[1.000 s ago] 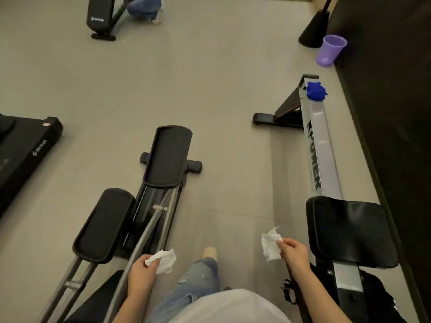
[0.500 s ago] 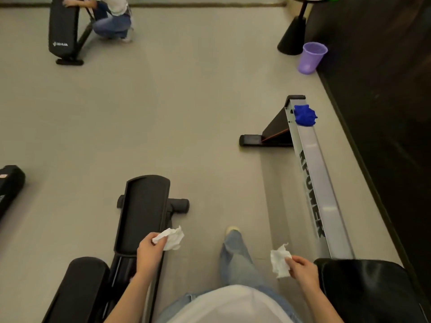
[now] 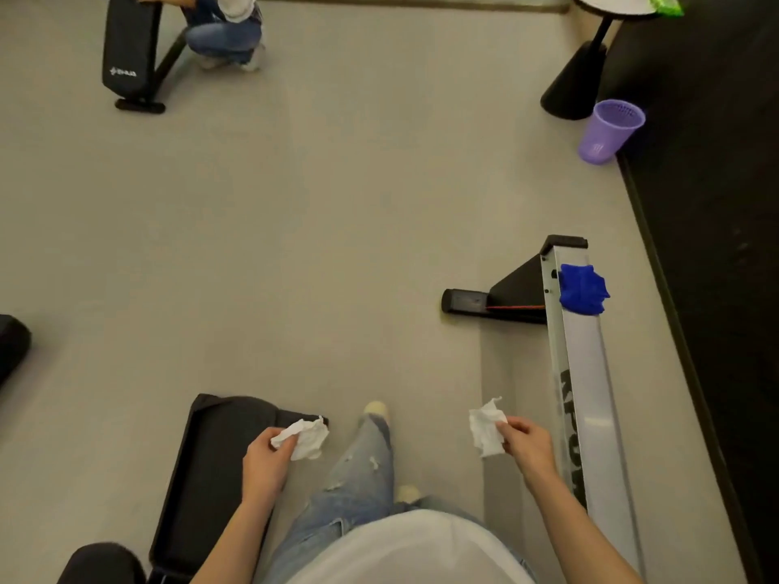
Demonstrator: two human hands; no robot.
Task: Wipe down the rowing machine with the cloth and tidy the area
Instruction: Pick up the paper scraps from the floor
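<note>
Grey flooring is crossed on the right by the silver rail point(image 3: 590, 360) of the rowing machine point(image 3: 518, 288). Its lettering is partly covered by the right forearm, and its near end is cut off. A crumpled blue cloth point(image 3: 583, 289) is seen at the rail's far end, lapping over the right edge. A white tissue point(image 3: 305, 438) is pinched in the left hand point(image 3: 265, 461), a second tissue point(image 3: 484, 427) in the right hand point(image 3: 527, 446). Compared with half a second ago, the black seat is no longer shown; both tissues are still held.

Gym, rowing machine rail point(image 3: 590, 373), padded bench point(image 3: 210, 465)
</note>
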